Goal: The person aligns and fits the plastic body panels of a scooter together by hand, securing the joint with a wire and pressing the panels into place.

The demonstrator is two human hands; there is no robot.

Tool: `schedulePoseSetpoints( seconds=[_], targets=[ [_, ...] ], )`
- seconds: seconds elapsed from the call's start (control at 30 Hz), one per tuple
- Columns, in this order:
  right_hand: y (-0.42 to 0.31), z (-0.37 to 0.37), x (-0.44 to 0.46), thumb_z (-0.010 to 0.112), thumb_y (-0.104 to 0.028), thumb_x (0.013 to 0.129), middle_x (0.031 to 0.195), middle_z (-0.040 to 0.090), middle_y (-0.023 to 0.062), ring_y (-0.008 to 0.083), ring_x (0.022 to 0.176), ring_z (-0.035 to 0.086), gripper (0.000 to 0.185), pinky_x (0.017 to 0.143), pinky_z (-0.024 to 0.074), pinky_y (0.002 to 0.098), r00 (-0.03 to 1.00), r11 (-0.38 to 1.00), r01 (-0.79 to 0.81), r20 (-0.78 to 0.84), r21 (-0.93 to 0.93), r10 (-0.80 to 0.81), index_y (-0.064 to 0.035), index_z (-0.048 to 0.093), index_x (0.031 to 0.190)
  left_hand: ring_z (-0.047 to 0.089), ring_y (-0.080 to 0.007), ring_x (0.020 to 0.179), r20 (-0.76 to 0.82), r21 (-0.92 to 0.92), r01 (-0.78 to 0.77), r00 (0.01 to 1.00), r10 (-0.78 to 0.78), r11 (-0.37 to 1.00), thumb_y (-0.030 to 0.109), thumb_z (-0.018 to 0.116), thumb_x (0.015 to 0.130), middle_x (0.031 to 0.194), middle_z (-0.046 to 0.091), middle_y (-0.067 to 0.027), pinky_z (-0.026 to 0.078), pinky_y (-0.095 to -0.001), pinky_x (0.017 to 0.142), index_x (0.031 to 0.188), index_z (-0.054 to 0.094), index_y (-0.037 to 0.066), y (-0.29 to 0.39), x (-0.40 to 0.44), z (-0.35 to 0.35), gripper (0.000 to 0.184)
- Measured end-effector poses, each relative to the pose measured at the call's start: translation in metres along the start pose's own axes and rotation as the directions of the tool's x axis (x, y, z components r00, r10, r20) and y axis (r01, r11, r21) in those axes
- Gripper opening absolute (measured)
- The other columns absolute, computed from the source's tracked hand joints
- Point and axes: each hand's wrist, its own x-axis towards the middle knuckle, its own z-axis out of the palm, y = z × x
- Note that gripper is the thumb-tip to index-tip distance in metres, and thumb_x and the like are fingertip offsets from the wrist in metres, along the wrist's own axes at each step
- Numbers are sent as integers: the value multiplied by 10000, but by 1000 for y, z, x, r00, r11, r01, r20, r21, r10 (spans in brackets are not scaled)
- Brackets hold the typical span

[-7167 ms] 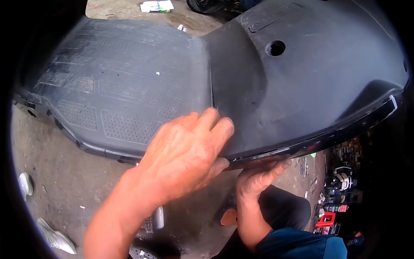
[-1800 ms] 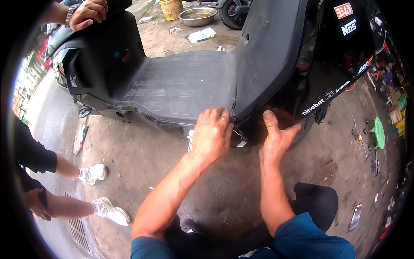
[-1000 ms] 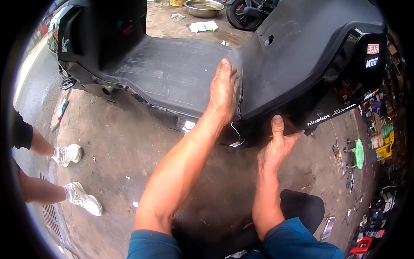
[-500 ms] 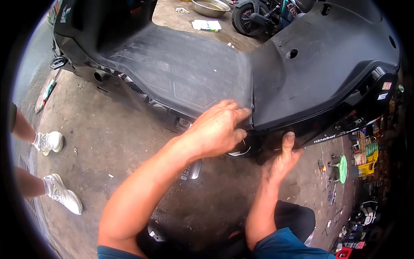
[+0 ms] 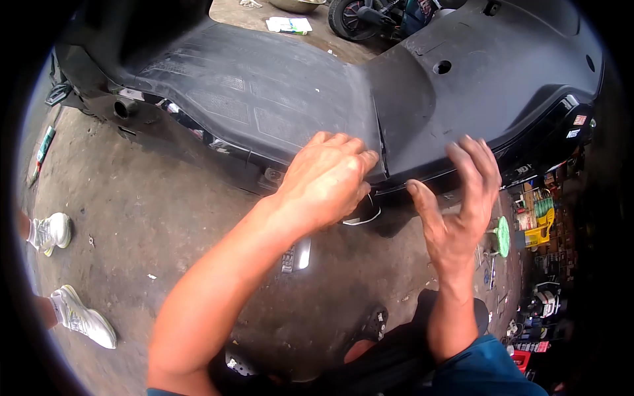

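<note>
A black scooter body stretches across the head view, with a textured floorboard on its left and a smooth under-seat panel on its right. My left hand is closed around the floorboard's near edge, close to the seam between the two parts; its fingertips are partly hidden. Just right of the seam, my right hand is raised with thumb and fingers spread, holding nothing. It is in front of the glossy black side trim. Below my left hand, a dark part with a pale rim shows under the edge.
A person's white shoes stand on the floor at left. A metal plate lies below the scooter. At right are a green stool, scattered tools and crowded shelves. Another scooter's wheel and a basin are behind.
My right hand has let go of the side trim, risen and opened. My left hand stays at the floorboard edge. The view has shifted, so the scooter appears further left and higher.
</note>
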Motion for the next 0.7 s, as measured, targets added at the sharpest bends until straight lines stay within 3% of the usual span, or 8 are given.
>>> schedulePoseSetpoints(
  seconds=[0.07, 0.1, 0.2, 0.33, 0.37, 0.5, 0.6, 0.7],
  targets=[
    [8, -9, 42, 872, -208, 666, 1280, 602, 139, 368, 1298, 516, 617, 1129, 361, 530, 926, 978, 205, 333, -41, -180, -60, 612, 1205, 591, -335, 1092, -26, 20, -24, 999, 24, 1000, 175, 759, 798, 1094, 647, -150, 451, -446, 952, 1208, 661, 1, 0, 3, 2, 457],
    [15, -5, 52, 867, -265, 666, 1260, 617, 115, 320, 1285, 531, 602, 1111, 377, 511, 857, 938, 342, 430, -63, -284, -57, 626, 1178, 589, -332, 1085, -36, 23, -31, 999, 32, 999, 180, 764, 794, 1087, 646, -147, 452, -449, 940, 1204, 662, 3, -2, 4, 4, 458],
    [30, 11, 74, 857, -318, 668, 1213, 639, 112, 308, 1259, 544, 581, 1073, 407, 484, 691, 865, 501, 591, 22, -416, -55, 652, 1145, 584, -325, 1072, -53, 21, -31, 998, 32, 999, 196, 774, 784, 1070, 643, -140, 453, -455, 919, 1187, 667, 9, -2, 1, 6, 458],
    [33, 15, 96, 831, -368, 681, 1093, 654, 126, 299, 1069, 610, 545, 991, 454, 439, 488, 783, 606, 712, 140, -505, -28, 667, 1074, 584, -323, 1070, -94, 47, -20, 995, 25, 999, 212, 780, 777, 1069, 642, -139, 453, -457, 915, 1161, 676, 15, 0, -1, 11, 443],
    [38, 17, 96, 786, -387, 743, 1065, 655, 130, 295, 1003, 624, 499, 969, 475, 431, 435, 725, 670, 707, 159, -558, -8, 663, 1044, 584, -322, 1071, -102, 48, -18, 995, 23, 999, 210, 779, 779, 1068, 641, -138, 453, -457, 918, 1156, 679, 17, 0, -2, 13, 435],
    [45, 20, 92, 685, -395, 860, 1070, 656, 135, 319, 990, 631, 434, 918, 516, 446, 328, 533, 830, 631, 164, -703, 7, 663, 1024, 586, -317, 1073, -117, 54, -23, 993, 29, 998, 203, 767, 791, 1059, 643, -128, 454, -453, 936, 1131, 695, 26, -1, 1, 17, 390],
    [47, 20, 90, 707, -424, 828, 1153, 646, 168, 353, 1100, 626, 553, 979, 509, 479, 263, 493, 857, 696, 149, -668, 25, 639, 1143, 588, -309, 1069, -91, 54, -16, 996, 21, 998, 200, 754, 807, 1043, 649, -113, 456, -443, 940, 1113, 707, 29, -2, 1, 14, 354],
    [44, 18, 92, 685, -436, 852, 1161, 648, 171, 362, 1101, 637, 548, 976, 520, 483, 224, 472, 871, 743, 139, -631, 17, 644, 1156, 592, -302, 1050, -109, 63, -25, 994, 32, 998, 198, 746, 817, 1023, 654, -106, 457, -430, 921, 1104, 712, 29, -3, 2, 17, 335]
  ],
)
